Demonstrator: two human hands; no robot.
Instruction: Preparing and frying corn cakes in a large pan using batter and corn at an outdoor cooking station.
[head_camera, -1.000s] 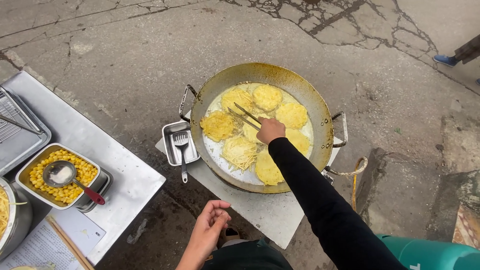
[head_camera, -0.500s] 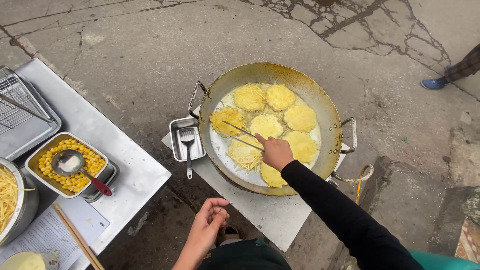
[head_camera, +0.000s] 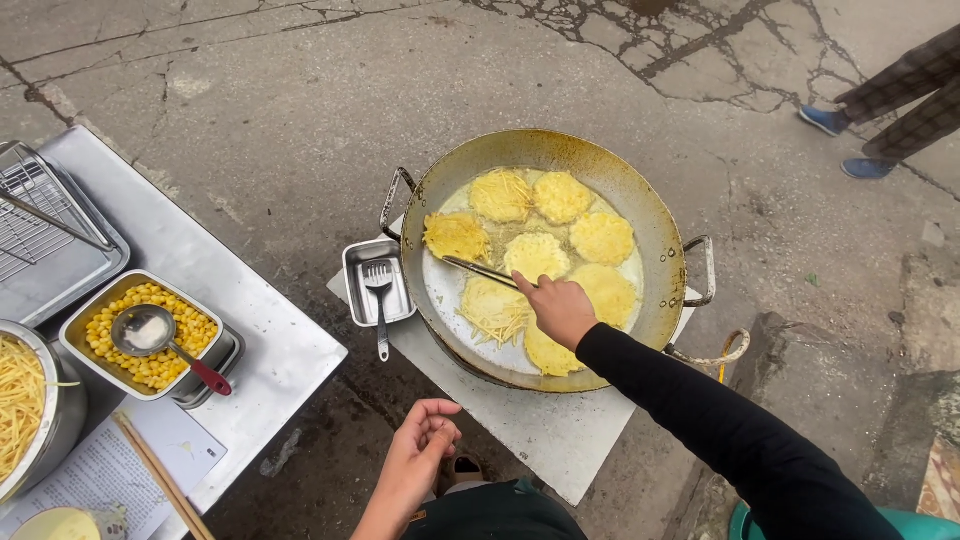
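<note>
Metal tongs (head_camera: 480, 271) gripped in the right hand (head_camera: 562, 309), tips reaching to the leftmost yellow fritter (head_camera: 456, 236) in the big wok (head_camera: 660, 300). Seven or so shredded fritters floating in pale oil, packed close, several touching. Left hand (head_camera: 425, 440) held low near the body, fingers loosely curled, gripping nothing.

Just left of the wok, touching or nearly touching its rim, a small steel tray (head_camera: 356, 290) with a slotted spatula (head_camera: 379, 290) lying in it, handle sticking out over the edge. Wok and tray both on a pale board (head_camera: 560, 430) above cracked pavement (head_camera: 250, 120).

Further left, a steel desk (head_camera: 260, 330): a pan of corn kernels (head_camera: 190, 330) with a red-handled ladle (head_camera: 150, 330) resting in it, a bowl of yellow shreds (head_camera: 20, 400), a wire rack (head_camera: 35, 215) on a tray, wooden chopsticks (head_camera: 165, 480) across a sheet of paper (head_camera: 100, 470). Another person's legs and blue shoes (head_camera: 865, 165) at the top right, well apart.

Risks, as a judgement: a soft fritter breaking if pinched too hard or lifted by one edge; hot oil splashing onto the wrist if one slips back in; sleeve hanging low over the rim; the spatula handle easily knocked, tipping the small tray.
</note>
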